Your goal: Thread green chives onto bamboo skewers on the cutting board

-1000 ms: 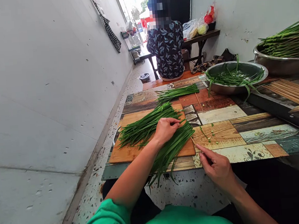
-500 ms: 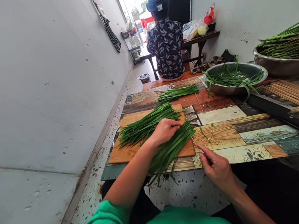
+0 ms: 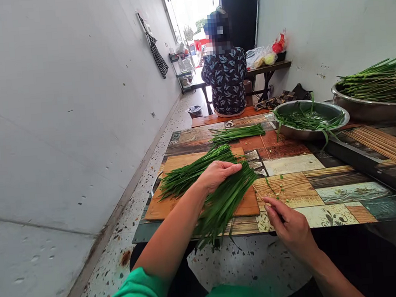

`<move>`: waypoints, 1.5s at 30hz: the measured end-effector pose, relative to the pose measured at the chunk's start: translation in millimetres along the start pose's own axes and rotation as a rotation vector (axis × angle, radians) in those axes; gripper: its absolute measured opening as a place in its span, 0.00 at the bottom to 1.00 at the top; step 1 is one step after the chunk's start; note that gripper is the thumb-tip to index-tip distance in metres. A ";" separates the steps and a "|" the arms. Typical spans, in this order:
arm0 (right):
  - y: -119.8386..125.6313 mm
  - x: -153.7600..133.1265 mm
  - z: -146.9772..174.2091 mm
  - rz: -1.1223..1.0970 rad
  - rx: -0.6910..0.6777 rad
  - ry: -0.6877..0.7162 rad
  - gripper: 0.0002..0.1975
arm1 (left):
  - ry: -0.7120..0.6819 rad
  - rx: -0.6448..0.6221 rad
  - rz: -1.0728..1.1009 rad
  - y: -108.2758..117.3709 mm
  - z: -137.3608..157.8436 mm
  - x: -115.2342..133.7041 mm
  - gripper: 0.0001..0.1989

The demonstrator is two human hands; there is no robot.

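My left hand (image 3: 218, 174) is closed at the upper end of a bunch of green garlic chives (image 3: 227, 196), thumb and fingertips pinched together on the stalks. The leaves of this bunch trail over the near edge of the wooden cutting board (image 3: 170, 211). My right hand (image 3: 289, 223) pinches a thin wooden skewer (image 3: 258, 193), whose far end meets the cut end of the bunch; its tip is hidden among the stalks. A second pile of chives (image 3: 196, 171) lies on the board behind my left hand.
Another chive bunch (image 3: 240, 133) and a loose skewer (image 3: 265, 146) lie beyond the board. To the right are a metal bowl of chive scraps (image 3: 310, 134), a large knife (image 3: 360, 161), many skewers (image 3: 384, 145) and a basin (image 3: 369, 102) of skewered chives. A person (image 3: 227, 80) sits ahead, back turned.
The camera view has tilted up slightly, so the table sits lower. My right hand stays pinched on the skewer, and my left hand keeps its place at the chives' end.
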State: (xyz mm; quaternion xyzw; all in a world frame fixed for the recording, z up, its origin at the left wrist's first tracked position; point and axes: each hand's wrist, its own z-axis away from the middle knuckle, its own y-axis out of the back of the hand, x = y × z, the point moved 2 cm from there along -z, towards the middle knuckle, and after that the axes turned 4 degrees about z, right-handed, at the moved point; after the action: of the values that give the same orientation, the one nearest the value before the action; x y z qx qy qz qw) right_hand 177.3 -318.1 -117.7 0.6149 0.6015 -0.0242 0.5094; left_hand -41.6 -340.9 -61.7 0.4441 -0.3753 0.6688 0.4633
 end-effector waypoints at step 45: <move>-23.2 10.0 7.1 0.097 -0.040 -0.111 0.14 | -0.383 0.325 -1.620 17.2 -16.2 -7.8 0.06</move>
State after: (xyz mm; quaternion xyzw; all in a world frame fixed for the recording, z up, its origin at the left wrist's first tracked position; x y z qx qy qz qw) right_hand 166.4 -321.3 -141.5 0.6307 0.5423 -0.0217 0.5546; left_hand -60.6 -333.3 -75.9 0.7425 0.0873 0.0894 0.6581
